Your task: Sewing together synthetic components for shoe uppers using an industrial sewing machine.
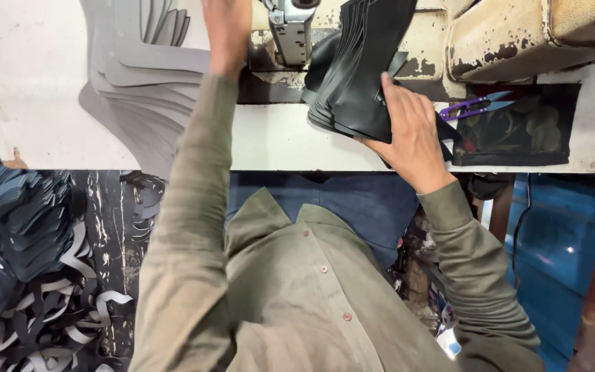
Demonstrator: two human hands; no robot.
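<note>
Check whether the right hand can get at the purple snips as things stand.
Probably yes: the right hand rests on the black stack, and the snips lie uncovered just beside it, with nothing between them.

The right hand (pixel 411 134) presses flat on a stack of black leather pieces (pixel 356 76) beside the sewing machine head (pixel 290 24); the left hand (pixel 226 31) reaches past grey cut pieces (pixel 142 76), and purple thread snips (pixel 475 105) lie near
</note>
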